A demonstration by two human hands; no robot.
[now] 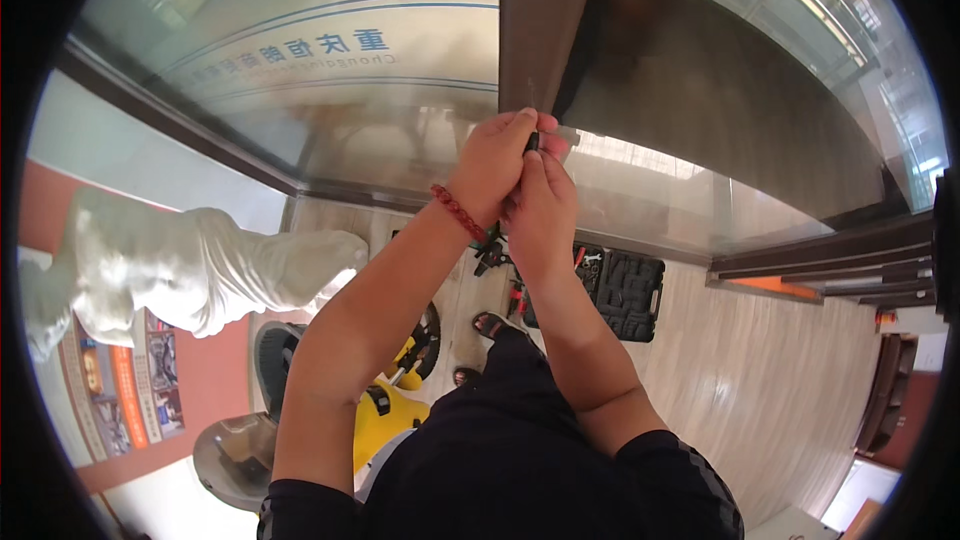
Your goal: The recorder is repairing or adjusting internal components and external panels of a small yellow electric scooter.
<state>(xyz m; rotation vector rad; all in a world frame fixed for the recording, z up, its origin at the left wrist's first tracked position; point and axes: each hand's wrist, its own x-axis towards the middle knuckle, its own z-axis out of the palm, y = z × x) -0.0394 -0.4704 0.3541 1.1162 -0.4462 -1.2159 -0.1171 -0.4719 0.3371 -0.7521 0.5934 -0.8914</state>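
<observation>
My left hand (490, 165), with a red beaded bracelet (458, 212) on its wrist, is raised in front of a brown upright frame post (545, 30). Its thumb and fingers are closed around a small black piece (532, 142), whose exact kind I cannot make out. Just below and to the right, my right hand (545, 210) pinches the lower end of the same piece, its thumb pointing up. The two hands touch or nearly touch. A short greyish part (570, 136) sticks out beside the left fingertips, against the post's right edge.
Glass panels (400, 130) flank the post. On the floor below lies an open black tool case (628, 295), with a dark tool (490, 258) beside it. A white statue (200, 265) stands at left, near a yellow machine (395, 415) with a black wheel.
</observation>
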